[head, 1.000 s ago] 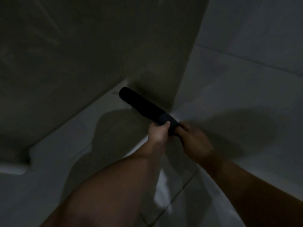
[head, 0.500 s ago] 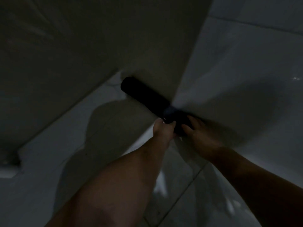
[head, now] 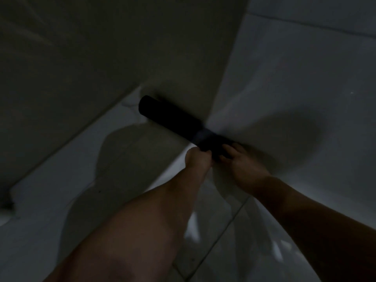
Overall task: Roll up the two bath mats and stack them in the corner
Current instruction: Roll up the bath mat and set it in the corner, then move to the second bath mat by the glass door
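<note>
A dark rolled bath mat (head: 171, 117) lies on the pale tiled floor, along the foot of a wall and running into the corner. A slightly lighter band shows near its right end. My left hand (head: 197, 159) grips the roll's near end from the left. From the right, my right hand (head: 240, 159) has its fingers curled on the same end. Only one roll is visible. The scene is very dim.
A dark wall (head: 101, 58) fills the upper left and meets a pale wall (head: 305, 88) at the corner. The glossy tiled floor (head: 50, 200) spreads below, with my shadow across it. A low ledge (head: 8, 204) shows at the left edge.
The roll has slid further into the corner against the wall, with both hands following it. My grip on its near end looks unchanged.
</note>
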### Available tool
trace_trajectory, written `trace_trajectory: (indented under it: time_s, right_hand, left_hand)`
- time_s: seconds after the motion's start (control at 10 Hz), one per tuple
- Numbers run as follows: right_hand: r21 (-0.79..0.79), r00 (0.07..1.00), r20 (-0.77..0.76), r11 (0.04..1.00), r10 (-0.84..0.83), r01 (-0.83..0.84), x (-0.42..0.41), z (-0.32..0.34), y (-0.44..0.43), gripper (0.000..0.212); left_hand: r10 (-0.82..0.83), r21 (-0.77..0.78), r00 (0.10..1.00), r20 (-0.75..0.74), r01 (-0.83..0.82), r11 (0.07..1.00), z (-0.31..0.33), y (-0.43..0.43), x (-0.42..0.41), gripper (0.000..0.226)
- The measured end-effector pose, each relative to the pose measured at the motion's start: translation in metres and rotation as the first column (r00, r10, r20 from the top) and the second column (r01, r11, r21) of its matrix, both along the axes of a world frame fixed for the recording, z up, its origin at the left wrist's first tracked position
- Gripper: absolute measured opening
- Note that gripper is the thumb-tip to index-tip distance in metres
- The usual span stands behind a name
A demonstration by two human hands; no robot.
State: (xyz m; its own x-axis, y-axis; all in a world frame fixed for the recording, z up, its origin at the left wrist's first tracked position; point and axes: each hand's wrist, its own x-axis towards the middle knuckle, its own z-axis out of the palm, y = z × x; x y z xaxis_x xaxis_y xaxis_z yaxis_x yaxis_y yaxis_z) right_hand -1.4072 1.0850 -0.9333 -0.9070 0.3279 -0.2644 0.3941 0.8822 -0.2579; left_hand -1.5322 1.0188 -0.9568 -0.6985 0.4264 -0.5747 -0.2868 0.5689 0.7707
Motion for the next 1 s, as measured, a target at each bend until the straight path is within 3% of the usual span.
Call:
trace_trajectory:
  time_s: [0.1, 0.2, 0.3, 0.4, 0.5, 0.7, 0.8, 0.9, 1.0]
  right_hand:
    - [0.168, 0.998, -0.053, 0.986, 0.018, -0.009, 0.002, -0.018, 0.006, 0.054]
    - [0.095, 0.990, -0.134, 0.994, -0.044, 0.057, 0.006, -0.008, 0.004, 0.058]
    - [0.128, 0.991, -0.135, 0.991, -0.018, 0.036, 0.011, -0.009, 0.002, 0.048]
    - [0.111, 0.997, -0.080, 0.994, -0.016, 0.025, 0.012, -0.010, 0.001, 0.046]
    - [0.108, 0.994, -0.100, 0.992, -0.049, 0.060, 0.029, 0.005, -0.005, 0.053]
    - [0.130, 0.974, -0.099, 0.968, -0.202, 0.214, 0.089, 0.028, -0.015, 0.048]
    - [0.142, 0.925, -0.062, 0.914, -0.375, 0.380, 0.140, 0.047, -0.034, 0.045]
    - [0.219, 0.892, -0.047, 0.867, -0.449, 0.448, 0.188, 0.060, -0.049, 0.045]
    - [0.296, 0.836, -0.038, 0.793, -0.547, 0.532, 0.260, 0.085, -0.069, 0.041]
  left_hand:
    - [0.016, -0.031, 0.999, -0.030, -0.017, 0.999, 0.000, -0.002, -0.002, 0.034]
    - [-0.084, -0.103, 0.987, -0.136, 0.070, 0.992, -0.032, -0.003, -0.009, 0.047]
    - [-0.208, -0.116, 0.956, -0.206, 0.187, 0.975, 0.006, -0.016, 0.013, 0.049]
    - [-0.377, -0.187, 0.870, -0.318, 0.333, 0.924, 0.019, -0.026, 0.022, 0.040]
    - [-0.593, -0.272, 0.691, -0.413, 0.528, 0.804, 0.024, -0.033, 0.035, 0.042]
    - [-0.781, -0.343, 0.441, -0.442, 0.721, 0.602, 0.035, -0.026, 0.074, 0.030]
    - [-0.805, -0.412, 0.170, -0.568, 0.789, 0.457, 0.036, -0.028, 0.107, 0.035]
    - [-0.802, -0.451, -0.019, -0.596, 0.835, 0.315, 0.040, -0.025, 0.142, 0.032]
    - [-0.758, -0.423, -0.132, -0.638, 0.883, 0.203, 0.052, -0.025, 0.199, 0.036]
